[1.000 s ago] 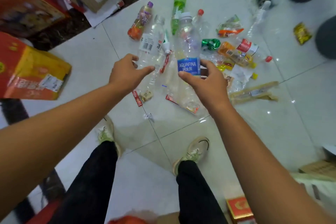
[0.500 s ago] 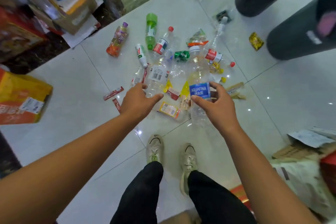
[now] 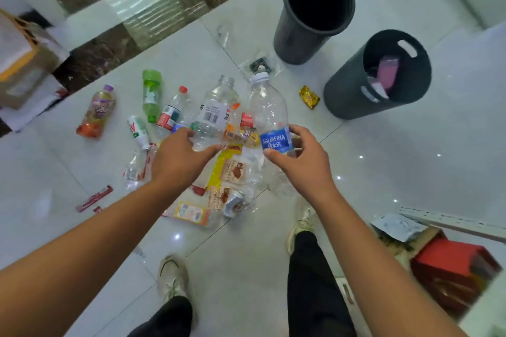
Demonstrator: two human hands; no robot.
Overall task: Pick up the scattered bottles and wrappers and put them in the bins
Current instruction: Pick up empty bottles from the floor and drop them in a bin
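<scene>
with my left hand (image 3: 180,159) gripping a clear bottle (image 3: 212,115) and my right hand (image 3: 301,161) gripping the aquafina bottle (image 3: 269,115), i judge carrying both to the bins (image 3: 309,44) comes next.

Single head-worn wide-angle view, facing down and forward, floor (image 3: 383,172) near, bins (image 3: 294,41) farther ahead-right

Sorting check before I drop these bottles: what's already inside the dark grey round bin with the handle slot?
Inside the dark grey round bin with the handle slot, a pink-purple item and some clear plastic show. Its near wall hides the bottom.
</scene>
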